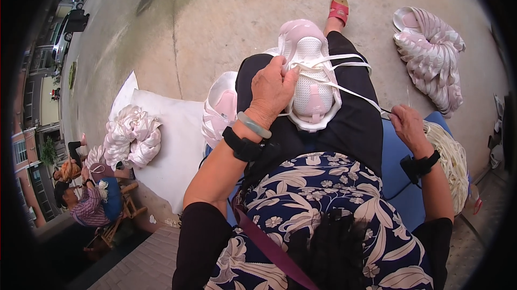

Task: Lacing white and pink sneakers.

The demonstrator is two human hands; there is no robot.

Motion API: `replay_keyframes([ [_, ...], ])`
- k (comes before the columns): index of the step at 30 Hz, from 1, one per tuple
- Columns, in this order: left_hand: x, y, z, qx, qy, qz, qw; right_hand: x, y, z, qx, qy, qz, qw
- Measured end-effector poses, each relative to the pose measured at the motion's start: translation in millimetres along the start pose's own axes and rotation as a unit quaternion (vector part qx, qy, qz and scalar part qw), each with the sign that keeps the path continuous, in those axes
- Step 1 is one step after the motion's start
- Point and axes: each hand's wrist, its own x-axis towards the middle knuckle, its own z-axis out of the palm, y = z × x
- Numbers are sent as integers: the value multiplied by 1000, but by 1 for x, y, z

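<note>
1. White-and-pink shoe (pixel 314 98): on the lap (pixel 355 125).
2. Left hand (pixel 271 88): thumb and fingers pinched on the shoe's laced edge.
3. Right hand (pixel 409 127): fingers curled closed on the white lace's (pixel 355 95) dark end.

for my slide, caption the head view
Left hand at a pink-and-white shoe; a white lace stretches from it to the right hand.

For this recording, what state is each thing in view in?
Shoe: on the lap, unfinished, no sole visible.
Lace: threaded, untied; one strand drawn out toward the right hand.
Left hand: gripping the shoe's lacing area.
Right hand: fingers closed at the strand's end.
Right bundle: curled, on the ground.
Left bundle: curled, on the sheet.
Sheet: spread out.
</note>
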Motion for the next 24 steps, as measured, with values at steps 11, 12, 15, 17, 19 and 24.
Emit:
replay_keyframes([
  [11,12,11,-1,-238,-103,3,966,91,-93,17,111,99,-196,969],
  [12,12,12,-3,-231,-102,-6,968,91,-94,17,113,101,-199,968],
  [15,14,13,-5,-194,-124,2,973,92,-96,19,105,51,-165,979],
  [17,15,12,-4,-93,-115,68,987,92,-97,20,173,72,-157,970],
  [19,18,7,-6,-147,-142,35,978,94,-100,19,187,74,-157,967],
  [24,22,-5,-10,-349,-184,-158,905,103,-105,14,339,54,-98,934],
])
